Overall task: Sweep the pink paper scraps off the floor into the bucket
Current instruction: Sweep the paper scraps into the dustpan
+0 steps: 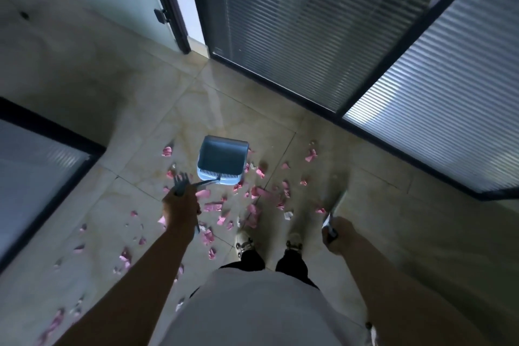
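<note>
Pink paper scraps (211, 206) lie in dozens, too many to count, from beside the person's feet out across the tile floor (365, 205). The left hand (181, 202) grips the one blue dustpan's handle and the right hand (335, 234) grips the single broom (338, 202). Farther out, the dustpan (222, 160) stands amid scraps; a hard stroke could likely scatter light pieces past it.
</note>
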Motion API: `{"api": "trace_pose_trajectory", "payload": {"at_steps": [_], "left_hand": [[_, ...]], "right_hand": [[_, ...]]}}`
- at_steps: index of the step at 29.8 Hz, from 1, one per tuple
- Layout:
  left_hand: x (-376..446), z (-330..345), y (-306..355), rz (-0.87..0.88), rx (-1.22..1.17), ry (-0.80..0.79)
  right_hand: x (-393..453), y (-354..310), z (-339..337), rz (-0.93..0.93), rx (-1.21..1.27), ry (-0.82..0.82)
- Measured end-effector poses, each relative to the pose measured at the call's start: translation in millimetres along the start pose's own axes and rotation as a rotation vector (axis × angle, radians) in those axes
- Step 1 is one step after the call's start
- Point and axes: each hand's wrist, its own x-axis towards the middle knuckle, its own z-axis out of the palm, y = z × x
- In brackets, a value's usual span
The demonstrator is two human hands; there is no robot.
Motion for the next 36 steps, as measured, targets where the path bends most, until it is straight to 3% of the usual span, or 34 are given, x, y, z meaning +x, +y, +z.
{"api": "trace_pose_trajectory", "payload": {"at_steps": [6,9,14,20,27,31,36], "left_hand": [[12.3,12.6,14.1,-0.002,-0.024,0.015],[15.1,18.0,13.3,-0.042,-0.06,0.056],[16.5,32.5,11.7,-0.066,-0.063,0.139],[17.0,54.4,6.0,-0.094,0.014,0.3],[-11.0,53.7,-15.6,-0.145,0.069,0.505],[-33.3,34.5,-39.0,-0.206,0.011,0.602],[-74.4,9.3,-65.9,-0.258,0.032,0.683]], "right_hand": [[-12.1,-26.0,67.5,-0.098,-0.289,-0.087],[-25.5,-35.1,78.4,-0.13,-0.319,-0.106],[-34.1,-52.1,57.9,-0.155,-0.203,-0.128],[6.9,-126.9,22.8,-0.142,-0.424,-0.012],[60.9,-216.3,20.0,-0.178,-0.751,-0.009],[76.7,-208.1,54.6,-0.184,-0.875,-0.093],[46.1,-153.7,101.5,-0.25,-1.208,-0.211]]}}
